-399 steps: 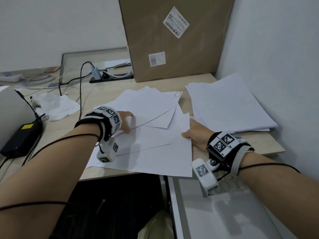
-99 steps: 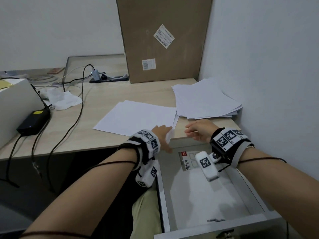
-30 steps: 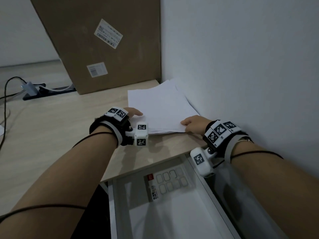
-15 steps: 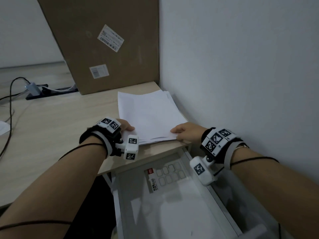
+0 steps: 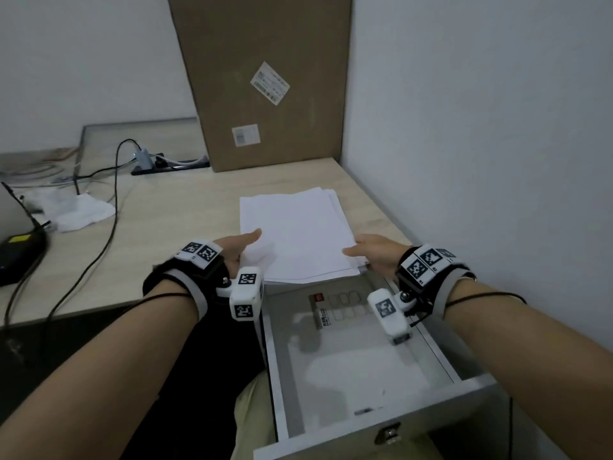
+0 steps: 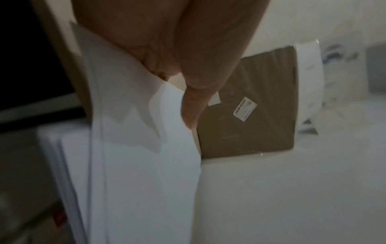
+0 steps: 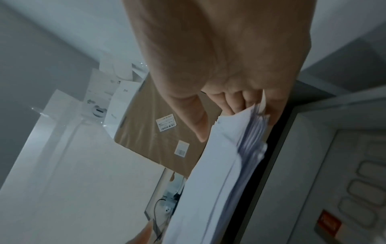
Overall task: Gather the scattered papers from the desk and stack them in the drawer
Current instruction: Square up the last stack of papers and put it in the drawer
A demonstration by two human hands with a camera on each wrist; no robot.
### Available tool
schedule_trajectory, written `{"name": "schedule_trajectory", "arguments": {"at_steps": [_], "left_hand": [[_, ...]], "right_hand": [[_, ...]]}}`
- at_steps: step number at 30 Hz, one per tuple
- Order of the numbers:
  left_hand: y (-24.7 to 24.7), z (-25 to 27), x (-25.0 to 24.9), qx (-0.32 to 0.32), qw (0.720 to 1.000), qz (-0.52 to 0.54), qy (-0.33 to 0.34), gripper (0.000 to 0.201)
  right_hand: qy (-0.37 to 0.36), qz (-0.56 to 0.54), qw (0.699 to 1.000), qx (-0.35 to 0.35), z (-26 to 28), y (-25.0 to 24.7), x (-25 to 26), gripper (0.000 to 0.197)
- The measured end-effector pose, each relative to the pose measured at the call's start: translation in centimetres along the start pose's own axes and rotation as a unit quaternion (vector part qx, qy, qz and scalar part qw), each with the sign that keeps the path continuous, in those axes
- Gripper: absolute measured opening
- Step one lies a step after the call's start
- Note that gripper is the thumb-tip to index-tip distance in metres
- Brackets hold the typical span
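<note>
Both hands are gripping the paper stack (image 5: 300, 237) at its near corners. The left hand (image 5: 234, 249) is holding the near-left corner, thumb lying on top, fingers tucked beneath. The right hand (image 5: 374, 252) is pinching the near-right corner, thumb above and fingers under the fanned sheet edges. The stack's near edge is overhanging the tabletop (image 5: 185, 220) rim, directly above the far end of the open drawer (image 5: 351, 360), which is standing pulled out below. A cardboard box (image 5: 265, 81) is leaning against the far wall. Judged step: the gathered stack is being drawn off toward the drawer. The next move is calling for a level carry nearward and a lowering, with the loose sheets kept aligned.
</note>
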State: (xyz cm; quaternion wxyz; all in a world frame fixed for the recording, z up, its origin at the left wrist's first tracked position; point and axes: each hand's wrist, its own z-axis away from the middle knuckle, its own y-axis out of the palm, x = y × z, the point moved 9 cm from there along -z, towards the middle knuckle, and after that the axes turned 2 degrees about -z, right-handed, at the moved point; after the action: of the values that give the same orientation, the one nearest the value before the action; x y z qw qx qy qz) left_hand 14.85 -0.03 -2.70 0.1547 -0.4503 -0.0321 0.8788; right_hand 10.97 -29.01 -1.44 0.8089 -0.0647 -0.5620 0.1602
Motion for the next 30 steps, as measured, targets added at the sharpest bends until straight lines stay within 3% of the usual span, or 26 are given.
{"name": "schedule_trajectory", "arguments": {"at_steps": [4,7,10,12,15,17,20,22,25,27,30], "left_hand": [[1.4,2.8,-0.2,0.008,0.999,0.032,0.004,0.034],[2.2,3.3,0.8,-0.007,1.000,-0.011,-0.012,0.029],[4.1,3.6,1.5,-0.011,0.999,-0.006,-0.031,0.020],[6.0,4.1,1.6,-0.008,0.999,0.033,-0.018,0.019],[10.4,5.0,1.6,0.038,0.988,0.152,-0.012,0.024],[13.7,5.9,1.4,0.103,0.978,0.182,-0.016,0.026],[15.3,7.1,1.8,0.194,0.980,0.019,-0.045,0.049],[13.0,6.6,0.6,0.144,0.989,-0.033,-0.020,0.048],[7.9,4.6,-3.6,-0.023,0.995,-0.012,0.098,0.039],[4.6,3.1,-5.7,-0.121,0.979,0.024,0.160,0.033],[0.6,1.5,-7.3,-0.233,0.951,0.018,0.203,0.025]], "right_hand": [[-0.043,-0.180,0.982,-0.030,1.5,-0.1,-0.1,0.033],[-0.053,-0.294,0.947,-0.118,2.1,-2.4,-2.0,0.039],[-0.028,-0.361,0.920,-0.149,3.9,-3.2,-3.5,0.021],[-0.007,-0.383,0.916,-0.117,5.4,-2.5,-4.1,0.037],[0.015,-0.421,0.906,-0.047,6.5,-0.5,-4.4,0.093],[0.019,-0.410,0.912,-0.025,6.5,0.2,-3.7,0.081],[0.036,-0.409,0.911,-0.040,5.9,-0.2,-3.6,0.044],[0.052,-0.374,0.925,-0.051,5.2,-0.7,-4.2,0.033],[0.060,-0.357,0.931,-0.037,4.0,-0.3,-4.6,0.024],[0.054,-0.348,0.935,-0.045,3.2,0.1,-4.3,0.020],[0.060,-0.274,0.952,-0.123,2.0,-1.4,-4.8,0.030]]}}
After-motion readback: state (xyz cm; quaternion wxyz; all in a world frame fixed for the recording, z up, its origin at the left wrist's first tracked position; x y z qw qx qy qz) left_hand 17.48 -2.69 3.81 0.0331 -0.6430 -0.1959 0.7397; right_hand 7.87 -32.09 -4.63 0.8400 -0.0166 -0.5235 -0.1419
